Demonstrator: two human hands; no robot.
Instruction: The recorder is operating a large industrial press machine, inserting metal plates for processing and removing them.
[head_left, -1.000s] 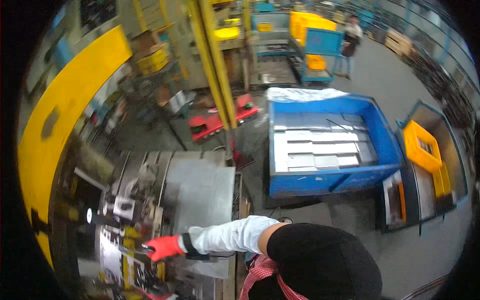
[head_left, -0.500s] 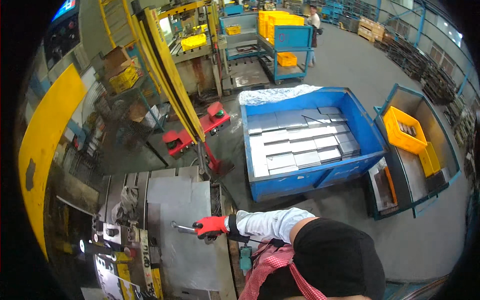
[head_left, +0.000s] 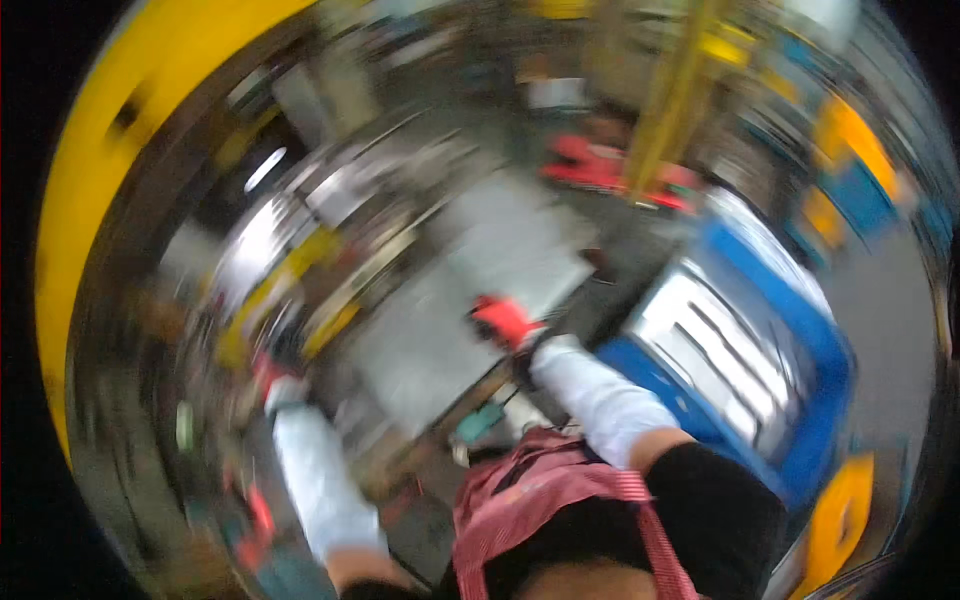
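Motion smears the whole view. My right hand [head_left: 503,320], in a red and black glove, is over a grey metal sheet [head_left: 410,345] on the machine's table. Its fingers are too blurred to tell whether they grip anything, and no tool can be made out there. My left hand [head_left: 275,365], gloved in red and dark, is at the left beside the blurred machine parts [head_left: 320,270]. What it touches or holds is smeared too. White sleeves cover both forearms.
A blue bin [head_left: 790,330] holding stacked metal plates stands at the right. Beyond the table are a yellow post [head_left: 670,100] and a red two-part control stand [head_left: 590,165]. A yellow curved guard [head_left: 80,230] borders the left. An orange-yellow container [head_left: 840,520] sits at lower right.
My view has swung left, so the table and bin appear turned and shifted. My left hand has come into view. The metal-handled tool seen in my right hand before cannot be made out now.
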